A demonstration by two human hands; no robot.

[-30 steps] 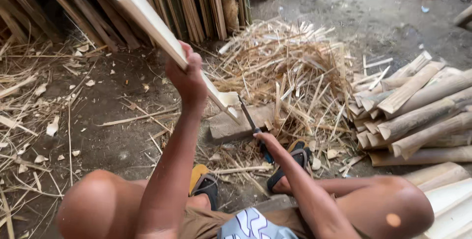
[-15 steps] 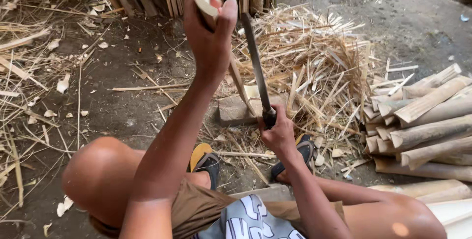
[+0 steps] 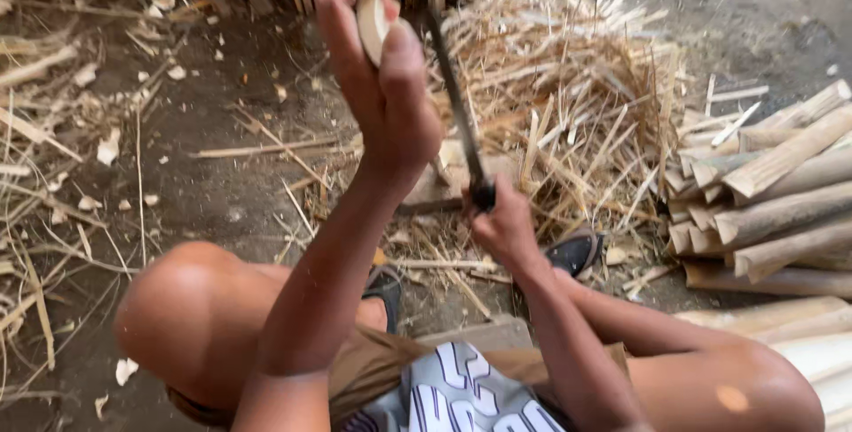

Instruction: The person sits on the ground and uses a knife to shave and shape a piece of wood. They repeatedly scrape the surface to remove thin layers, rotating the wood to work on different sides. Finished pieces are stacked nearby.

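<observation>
Head view, step in hand: the person squats on the dirt ground (image 3: pixel 222 192) and splits a bamboo piece (image 3: pixel 369 25) with a long knife (image 3: pixel 457 112); by the look of it the blade is set against the top end of the piece, so the cut seems to be at its start.
Left hand: the left hand (image 3: pixel 377 86), upper middle of the frame, is closed tight around the bamboo piece and holds it up.
Right hand: the right hand (image 3: pixel 501 223), middle of the frame, is clenched on the knife handle.
Where the piece is: high in the frame, just left of the blade; only its pale cut end shows above the fingers, the rest is hidden by the hand and arm.
Long axis of the piece: it seems to run roughly toward the camera, cut end up; its lower end cannot be seen.
Knife: the blade runs from the right hand up and left, the tip near the top of the piece.
Next move, as a judgement: it calls for a steady grip on the piece and the blade kept along the grain, well away from the left fingers.
Around: a heap of pale shavings (image 3: pixel 568 86) in the upper right, stacked bamboo lengths (image 3: pixel 772 210) at the right edge, a flat wooden block (image 3: pixel 444 183) behind the hands.
</observation>
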